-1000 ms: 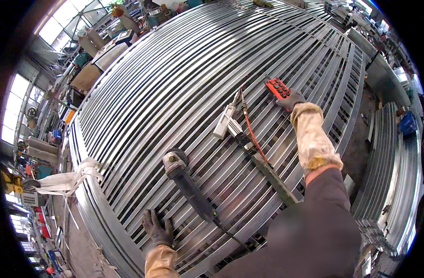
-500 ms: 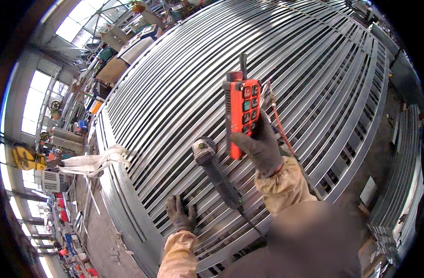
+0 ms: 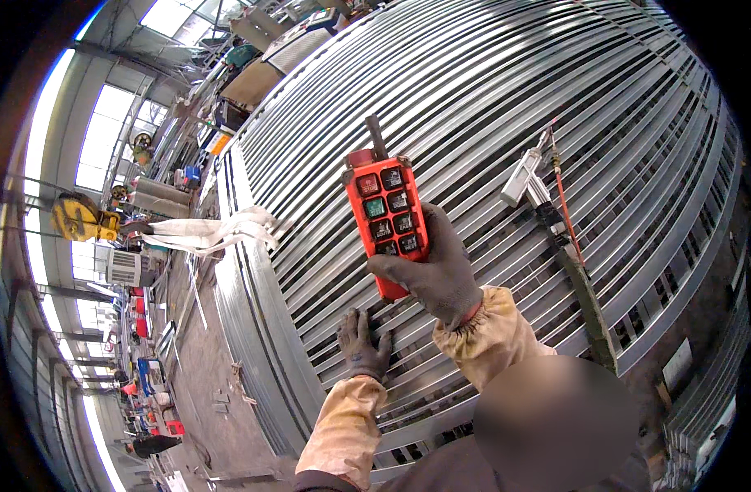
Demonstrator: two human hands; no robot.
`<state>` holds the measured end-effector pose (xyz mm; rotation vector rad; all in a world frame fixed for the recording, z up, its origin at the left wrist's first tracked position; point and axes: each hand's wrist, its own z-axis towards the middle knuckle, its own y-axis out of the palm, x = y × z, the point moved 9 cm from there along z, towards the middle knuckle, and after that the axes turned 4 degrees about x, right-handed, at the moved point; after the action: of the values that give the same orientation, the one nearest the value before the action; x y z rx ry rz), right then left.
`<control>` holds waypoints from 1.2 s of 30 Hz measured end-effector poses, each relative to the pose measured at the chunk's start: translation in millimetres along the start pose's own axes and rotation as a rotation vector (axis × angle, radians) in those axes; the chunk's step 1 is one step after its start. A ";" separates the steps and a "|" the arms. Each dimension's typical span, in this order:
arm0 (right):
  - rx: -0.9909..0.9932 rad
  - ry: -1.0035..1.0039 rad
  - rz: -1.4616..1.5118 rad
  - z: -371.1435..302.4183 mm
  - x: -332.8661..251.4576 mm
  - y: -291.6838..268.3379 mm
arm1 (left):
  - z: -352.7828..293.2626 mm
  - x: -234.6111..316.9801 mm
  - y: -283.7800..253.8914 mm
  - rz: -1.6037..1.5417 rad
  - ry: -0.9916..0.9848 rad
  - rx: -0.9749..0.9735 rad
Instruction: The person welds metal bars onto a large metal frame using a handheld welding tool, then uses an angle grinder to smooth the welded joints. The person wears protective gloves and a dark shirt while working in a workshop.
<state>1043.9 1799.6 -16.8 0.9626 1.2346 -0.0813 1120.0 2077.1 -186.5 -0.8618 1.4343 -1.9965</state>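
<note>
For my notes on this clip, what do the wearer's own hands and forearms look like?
The left hand and right hand wear dark grey work gloves; a bit of red edging shows at the right wrist. Loose tan sleeves, wrinkled and stained, cover the forearms and gather at the cuffs. A darker garment shows above the left one.

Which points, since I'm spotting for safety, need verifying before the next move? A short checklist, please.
1. Red remote control secure in the right hand: ok, firmly gripped.
2. Thumb off the remote's buttons: cannot tell; it crosses the lower end.
3. Left hand off the metal bars: not ok, it rests on them.
4. Bars free of loose tools: not ok, a white-and-black tool with a red hose lies there.
5. White webbing sling linked to the yellow hook block: appears ok.
6. Sling's path beneath the bars: cannot tell, hidden.
</note>
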 end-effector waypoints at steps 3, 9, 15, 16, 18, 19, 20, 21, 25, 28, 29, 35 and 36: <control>-0.001 0.005 -0.021 -2.3 6.3 3.2 | -0.5 3.7 0.4 -0.011 0.010 0.012; -0.152 0.052 0.243 -0.6 28.5 13.4 | 8.4 7.0 3.3 -0.032 0.008 0.002; -0.198 0.016 0.233 -6.3 23.0 40.8 | 18.6 -5.2 -5.4 -0.072 0.015 0.056; -0.178 0.112 0.258 -9.4 34.2 42.5 | 17.1 -2.0 -15.0 -0.109 0.019 0.082; -0.170 0.207 0.329 -6.8 44.1 41.6 | 31.6 18.2 -33.1 -0.276 -0.151 -0.042; -0.196 0.188 0.348 -15.9 33.0 40.7 | 20.8 8.4 -21.5 -0.159 -0.072 -0.041; -0.221 0.187 0.373 -26.2 26.9 37.8 | 1.6 -4.1 -9.8 -0.031 -0.013 -0.033; -0.219 0.183 0.352 -32.7 34.0 35.5 | -10.8 -21.9 15.1 0.047 0.061 -0.018; -0.189 0.168 0.334 -35.4 57.3 34.3 | -15.7 -2.4 10.4 0.001 0.083 0.148; -0.182 0.124 0.268 -28.3 70.4 28.0 | -14.7 9.2 0.3 -0.059 0.040 0.100; -0.180 0.125 0.258 -26.3 71.3 27.7 | -12.1 9.3 -1.5 -0.035 0.032 0.088; -0.172 0.163 0.226 -27.0 74.0 23.5 | -5.5 10.5 -4.0 0.026 0.018 0.056; -0.160 0.153 0.206 -27.4 76.3 22.5 | -5.9 10.7 -3.9 0.005 0.023 0.064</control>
<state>1064.2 1864.3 -66.5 0.9637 1.2540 0.2532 1108.3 2074.1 -182.1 -0.8096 1.3763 -2.0434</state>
